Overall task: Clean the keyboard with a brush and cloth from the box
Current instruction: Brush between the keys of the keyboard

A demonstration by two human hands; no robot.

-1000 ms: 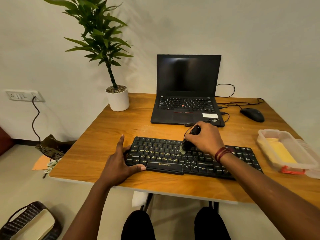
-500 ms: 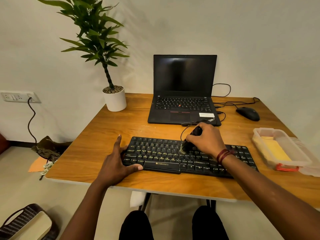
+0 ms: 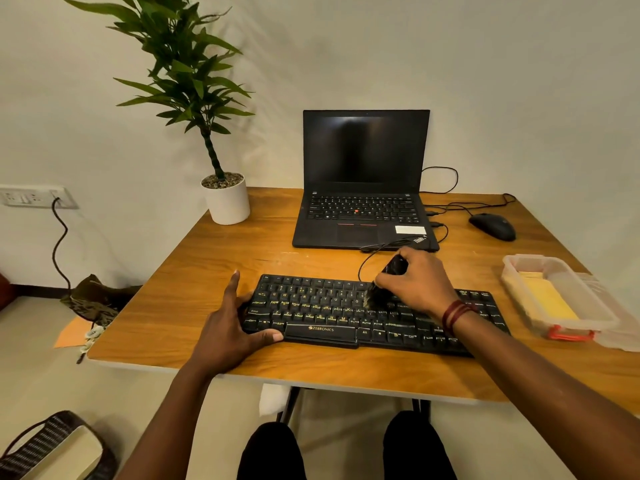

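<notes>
On the table (image 3: pixel 311 370), our left hand (image 3: pixel 230 329) lies flat against the left end of the keyboard (image 3: pixel 322 311), fingers straight, thumb along its front edge. Our right hand (image 3: pixel 417 284) curls its fingers round the brush (image 3: pixel 373 296), bristles touching the middle keys, below the fingertips.

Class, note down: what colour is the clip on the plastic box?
Orange-red; the clip on the clear plastic box shows best in the head view.
</notes>
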